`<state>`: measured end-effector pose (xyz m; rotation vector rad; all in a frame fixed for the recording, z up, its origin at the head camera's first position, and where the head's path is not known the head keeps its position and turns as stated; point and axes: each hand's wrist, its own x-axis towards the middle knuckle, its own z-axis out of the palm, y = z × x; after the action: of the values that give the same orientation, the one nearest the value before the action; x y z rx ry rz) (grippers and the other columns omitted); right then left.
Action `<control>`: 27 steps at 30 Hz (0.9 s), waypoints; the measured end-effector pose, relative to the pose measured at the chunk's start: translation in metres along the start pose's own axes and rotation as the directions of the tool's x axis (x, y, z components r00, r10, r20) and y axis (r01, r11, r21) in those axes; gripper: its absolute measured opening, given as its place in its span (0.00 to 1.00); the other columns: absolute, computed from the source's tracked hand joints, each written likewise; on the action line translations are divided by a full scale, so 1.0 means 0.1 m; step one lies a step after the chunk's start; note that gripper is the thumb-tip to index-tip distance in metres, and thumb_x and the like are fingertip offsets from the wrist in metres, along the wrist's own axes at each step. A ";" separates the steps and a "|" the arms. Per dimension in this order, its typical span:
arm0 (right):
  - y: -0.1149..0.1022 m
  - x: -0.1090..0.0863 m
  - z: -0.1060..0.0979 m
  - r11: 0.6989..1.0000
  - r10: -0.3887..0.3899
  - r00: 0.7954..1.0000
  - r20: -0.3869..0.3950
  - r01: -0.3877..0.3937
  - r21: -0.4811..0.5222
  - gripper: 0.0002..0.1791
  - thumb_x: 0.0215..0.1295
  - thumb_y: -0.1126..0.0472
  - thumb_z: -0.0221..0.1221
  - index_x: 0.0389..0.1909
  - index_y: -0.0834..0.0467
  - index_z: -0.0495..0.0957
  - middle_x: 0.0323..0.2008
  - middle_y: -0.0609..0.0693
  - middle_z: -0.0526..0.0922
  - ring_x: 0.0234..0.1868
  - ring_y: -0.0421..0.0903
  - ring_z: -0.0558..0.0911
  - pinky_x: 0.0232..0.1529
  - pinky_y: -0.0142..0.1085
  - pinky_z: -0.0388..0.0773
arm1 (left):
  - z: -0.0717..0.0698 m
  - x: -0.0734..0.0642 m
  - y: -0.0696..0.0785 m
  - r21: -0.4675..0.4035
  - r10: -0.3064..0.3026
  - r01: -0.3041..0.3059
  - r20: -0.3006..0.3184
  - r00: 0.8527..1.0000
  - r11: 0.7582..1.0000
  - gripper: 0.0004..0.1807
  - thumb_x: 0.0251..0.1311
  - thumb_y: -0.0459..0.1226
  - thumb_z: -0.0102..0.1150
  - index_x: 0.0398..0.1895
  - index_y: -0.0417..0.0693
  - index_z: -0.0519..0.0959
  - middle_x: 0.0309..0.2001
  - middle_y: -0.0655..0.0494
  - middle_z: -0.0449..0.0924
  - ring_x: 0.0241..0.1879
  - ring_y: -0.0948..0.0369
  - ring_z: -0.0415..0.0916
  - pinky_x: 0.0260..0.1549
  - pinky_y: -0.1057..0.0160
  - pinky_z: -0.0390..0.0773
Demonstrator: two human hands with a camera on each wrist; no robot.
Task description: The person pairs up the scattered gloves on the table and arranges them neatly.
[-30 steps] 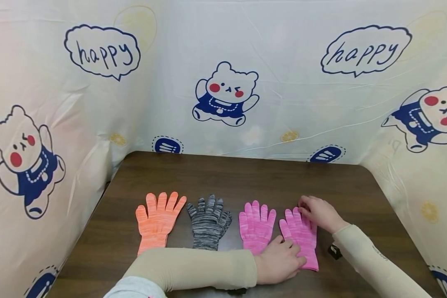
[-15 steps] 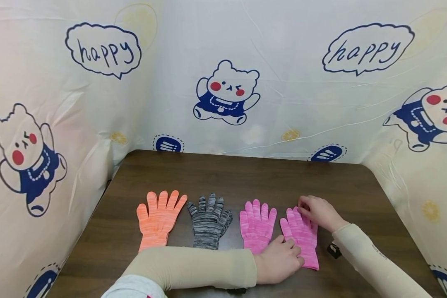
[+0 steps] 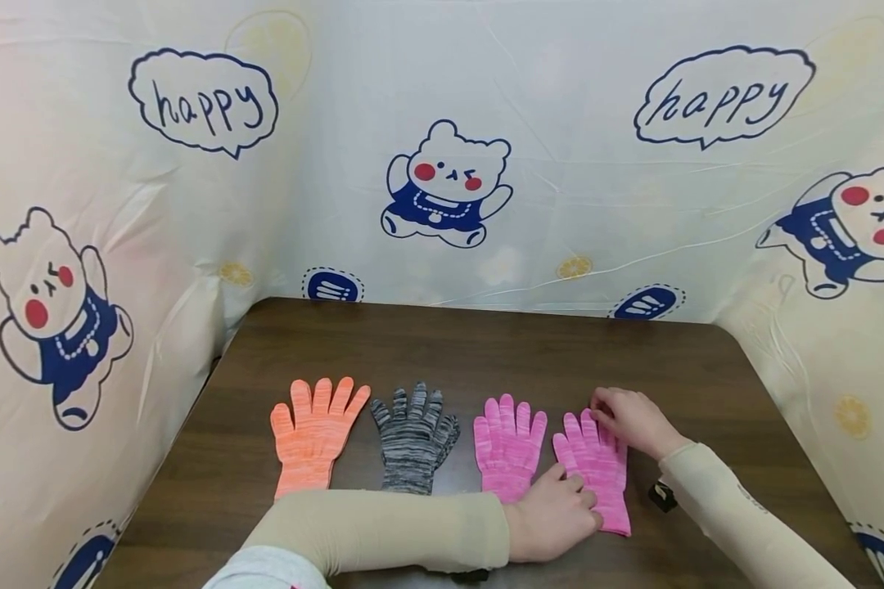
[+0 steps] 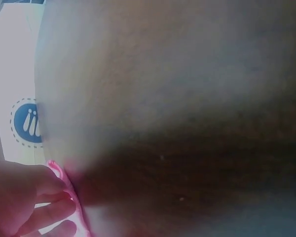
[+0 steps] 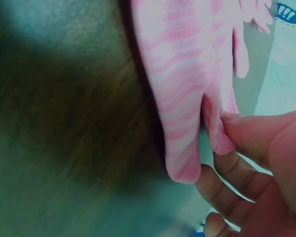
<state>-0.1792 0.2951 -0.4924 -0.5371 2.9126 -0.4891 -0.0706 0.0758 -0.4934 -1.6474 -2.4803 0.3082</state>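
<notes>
Two pink knit gloves lie on the right half of the table in the head view. The rightmost pink glove (image 3: 606, 470) has my hands at both ends. My right hand (image 3: 633, 419) pinches one of its fingertips between thumb and index finger, plain in the right wrist view, where the striped glove finger (image 5: 180, 128) hangs beside. Near the cuff, my left hand (image 3: 552, 515) pinches the glove's edge (image 4: 71, 192) with curled fingers. The other pink glove (image 3: 511, 446) lies flat just left, its cuff partly behind my left hand.
An orange glove (image 3: 312, 438) and a grey-black glove (image 3: 408, 446) lie flat to the left, fingers pointing away; my left sleeve (image 3: 383, 532) crosses in front of their cuffs. The brown table (image 3: 479, 343) meets a printed cloth backdrop (image 3: 560, 188) behind and at both sides.
</notes>
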 end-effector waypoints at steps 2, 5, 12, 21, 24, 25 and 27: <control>0.00 -0.01 -0.01 1.000 -0.007 1.000 -0.012 0.007 -0.010 0.04 0.68 0.63 0.67 0.35 0.54 0.81 0.27 0.44 0.78 0.26 0.41 0.73 0.32 0.40 0.75 | 0.00 -0.01 -0.01 -0.008 0.000 0.000 0.003 1.000 1.000 0.09 0.74 0.51 0.56 0.45 0.81 0.84 0.44 0.75 0.81 0.44 0.68 0.74 0.45 0.63 0.67; 0.00 -0.02 -0.04 1.000 -0.017 0.999 -0.033 0.017 -0.018 0.04 0.67 0.63 0.68 0.35 0.54 0.82 0.27 0.44 0.79 0.26 0.40 0.74 0.32 0.40 0.76 | 0.00 -0.02 -0.02 -0.014 -0.006 0.006 -0.007 1.000 1.000 0.07 0.73 0.52 0.57 0.45 0.80 0.84 0.43 0.74 0.81 0.44 0.69 0.74 0.45 0.63 0.66; -0.01 -0.03 -0.12 1.000 -0.015 0.999 -0.047 0.013 -0.026 0.03 0.68 0.63 0.67 0.36 0.55 0.82 0.28 0.44 0.80 0.26 0.41 0.73 0.32 0.40 0.75 | -0.01 -0.07 -0.07 -0.034 -0.018 0.017 -0.045 0.999 0.999 0.06 0.71 0.54 0.59 0.44 0.79 0.84 0.41 0.73 0.80 0.42 0.68 0.73 0.48 0.61 0.68; -0.05 -0.04 -0.23 0.999 -0.031 0.996 -0.079 0.027 -0.045 0.02 0.68 0.63 0.67 0.36 0.55 0.82 0.28 0.44 0.80 0.24 0.39 0.72 0.29 0.38 0.74 | 0.00 -0.10 -0.13 -0.035 -0.025 0.023 -0.069 0.997 0.999 0.08 0.73 0.54 0.57 0.49 0.76 0.84 0.42 0.72 0.80 0.44 0.67 0.74 0.49 0.61 0.69; -0.08 -0.03 -0.28 0.998 -0.036 0.996 -0.083 0.032 -0.048 0.03 0.68 0.63 0.67 0.36 0.55 0.82 0.27 0.44 0.79 0.24 0.39 0.72 0.29 0.37 0.74 | -0.01 -0.12 -0.15 -0.032 -0.034 0.031 -0.075 0.997 0.999 0.09 0.72 0.55 0.58 0.49 0.75 0.84 0.43 0.72 0.79 0.45 0.67 0.74 0.48 0.62 0.69; -0.09 -0.03 -0.29 0.998 -0.039 0.996 -0.085 0.035 -0.048 0.03 0.68 0.63 0.67 0.36 0.55 0.82 0.27 0.44 0.79 0.24 0.39 0.72 0.28 0.37 0.74 | -0.01 -0.13 -0.15 -0.027 -0.037 0.035 -0.088 0.995 0.999 0.09 0.72 0.55 0.58 0.48 0.74 0.84 0.42 0.71 0.80 0.45 0.67 0.74 0.48 0.62 0.69; -0.10 -0.02 -0.31 0.997 -0.050 0.994 -0.095 0.045 -0.055 0.03 0.68 0.63 0.67 0.35 0.55 0.81 0.27 0.44 0.79 0.24 0.39 0.72 0.28 0.38 0.74 | -0.02 -0.15 -0.16 -0.027 -0.045 0.042 -0.101 0.994 0.999 0.08 0.71 0.54 0.58 0.47 0.73 0.84 0.42 0.71 0.80 0.46 0.67 0.75 0.47 0.62 0.69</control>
<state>-0.1802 0.2957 -0.4592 -0.6082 3.0186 -0.4573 -0.0791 0.0560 -0.4879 -1.5740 -2.4506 0.1849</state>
